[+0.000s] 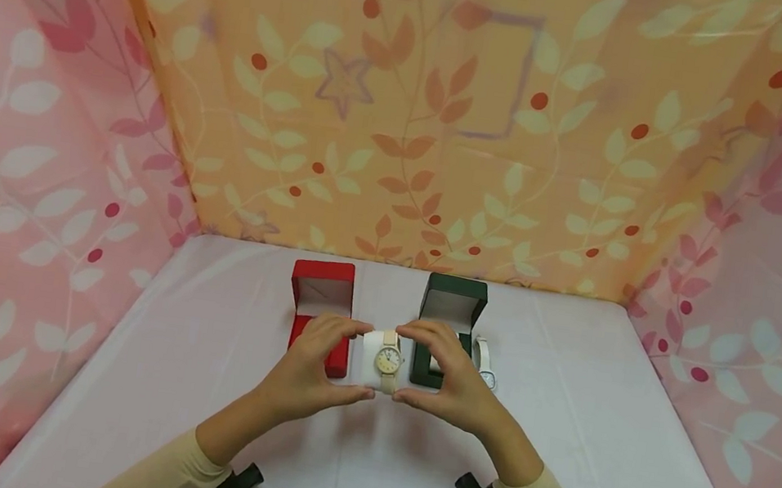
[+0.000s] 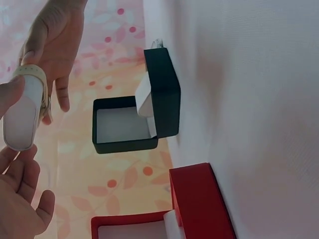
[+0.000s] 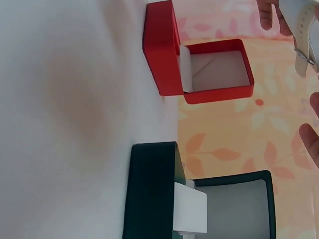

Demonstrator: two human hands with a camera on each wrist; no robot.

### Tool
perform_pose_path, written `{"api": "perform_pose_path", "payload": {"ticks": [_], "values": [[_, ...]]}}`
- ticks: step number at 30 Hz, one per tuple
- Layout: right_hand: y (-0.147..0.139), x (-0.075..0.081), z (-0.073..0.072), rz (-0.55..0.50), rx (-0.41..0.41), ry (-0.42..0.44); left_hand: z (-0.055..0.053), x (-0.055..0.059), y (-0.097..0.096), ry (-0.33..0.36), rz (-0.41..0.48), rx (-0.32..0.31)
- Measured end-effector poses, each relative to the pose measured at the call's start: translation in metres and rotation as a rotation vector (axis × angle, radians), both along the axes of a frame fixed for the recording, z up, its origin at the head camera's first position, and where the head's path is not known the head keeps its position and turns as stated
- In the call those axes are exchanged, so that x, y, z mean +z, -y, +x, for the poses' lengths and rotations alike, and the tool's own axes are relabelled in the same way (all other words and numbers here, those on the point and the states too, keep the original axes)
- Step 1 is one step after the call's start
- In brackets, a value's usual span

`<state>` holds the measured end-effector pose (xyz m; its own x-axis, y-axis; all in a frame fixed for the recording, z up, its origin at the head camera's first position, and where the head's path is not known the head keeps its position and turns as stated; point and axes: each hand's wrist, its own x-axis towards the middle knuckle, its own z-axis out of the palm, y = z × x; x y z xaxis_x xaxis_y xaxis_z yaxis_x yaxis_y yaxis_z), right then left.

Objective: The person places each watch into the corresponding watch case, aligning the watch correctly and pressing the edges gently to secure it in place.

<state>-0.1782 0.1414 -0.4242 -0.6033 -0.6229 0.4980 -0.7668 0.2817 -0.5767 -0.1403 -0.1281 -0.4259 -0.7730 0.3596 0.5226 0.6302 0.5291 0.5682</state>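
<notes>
A watch (image 1: 388, 361) with a pale cream strap and round light dial is wrapped round a white cushion (image 2: 20, 119). My left hand (image 1: 311, 365) holds the cushion between thumb and fingers at its left end. On the other side, my right hand (image 1: 455, 380) pinches the watch at its strap, with the thumb near the lower edge and a finger near the upper. The strap's buckle side shows in the right wrist view. Behind the hands stand an open red box (image 1: 324, 270) and an open green box (image 1: 457, 287).
Inside the green box is a white cushion (image 3: 190, 208). A second watch with a white strap (image 1: 483, 353) lies against the green box's right side. White cloth (image 1: 565, 382) covers the table, with patterned curtains (image 1: 408, 114) around it.
</notes>
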Motion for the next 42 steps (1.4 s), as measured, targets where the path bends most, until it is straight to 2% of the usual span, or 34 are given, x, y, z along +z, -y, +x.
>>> {"api": "perform_pose_path", "payload": {"ticks": [7,12,20,30,42], "values": [[-0.003,0.001,0.001,0.024,0.003,0.008,0.000,0.001,-0.002,-0.018,0.012,-0.034],[-0.003,0.005,-0.001,0.017,0.005,0.000,-0.003,0.004,-0.003,-0.025,-0.001,-0.035],[-0.004,0.005,-0.007,-0.004,0.015,0.002,-0.009,0.007,-0.006,-0.020,-0.010,-0.034],[-0.002,0.005,-0.014,-0.032,0.018,-0.002,-0.020,0.008,-0.007,-0.052,-0.027,-0.051],[0.002,0.015,-0.023,-0.003,0.015,0.005,-0.029,0.014,-0.005,-0.110,-0.009,-0.054]]}}
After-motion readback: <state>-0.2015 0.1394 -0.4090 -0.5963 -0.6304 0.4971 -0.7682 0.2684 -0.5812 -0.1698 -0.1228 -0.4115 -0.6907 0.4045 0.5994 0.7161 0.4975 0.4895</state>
